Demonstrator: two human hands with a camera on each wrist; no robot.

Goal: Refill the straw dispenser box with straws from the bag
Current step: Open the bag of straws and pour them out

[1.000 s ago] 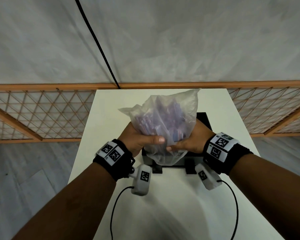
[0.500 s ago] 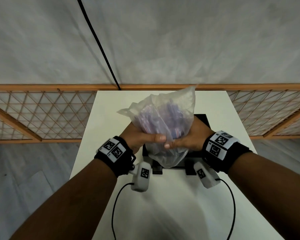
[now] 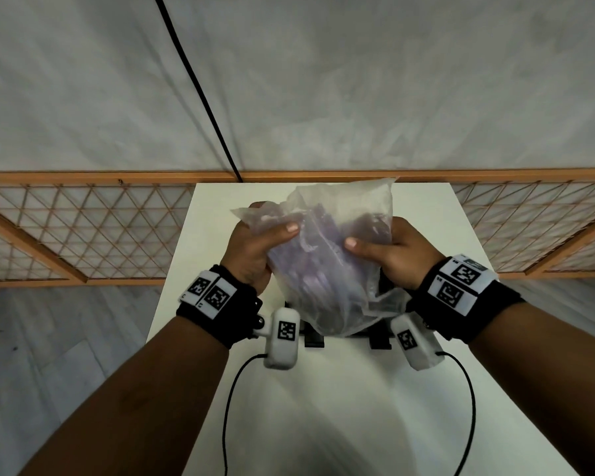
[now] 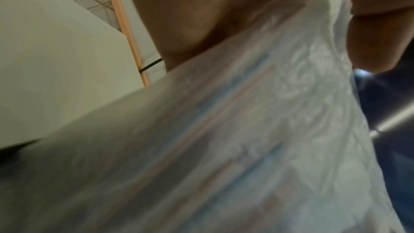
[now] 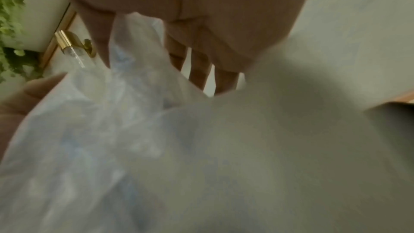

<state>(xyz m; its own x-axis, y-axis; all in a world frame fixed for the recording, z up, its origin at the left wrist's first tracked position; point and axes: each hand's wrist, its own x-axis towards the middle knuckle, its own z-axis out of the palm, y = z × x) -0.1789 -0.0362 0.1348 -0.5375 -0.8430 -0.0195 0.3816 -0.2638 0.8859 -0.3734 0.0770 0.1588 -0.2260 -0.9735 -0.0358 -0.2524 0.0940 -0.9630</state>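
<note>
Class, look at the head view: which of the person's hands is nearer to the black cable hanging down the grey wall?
Left. The left hand grips the translucent plastic bag just below the black cable; the right hand grips its opposite side, farther away.

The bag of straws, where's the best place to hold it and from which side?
Grip the bag at its middle, from both sides, as the left hand and right hand do: the film is limp, and the straws bundled there give firm bulk.

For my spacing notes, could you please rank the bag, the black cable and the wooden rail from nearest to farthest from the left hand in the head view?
1. bag: gripped by the left hand.
2. wooden rail: beyond the table.
3. black cable: running up the wall.
</note>
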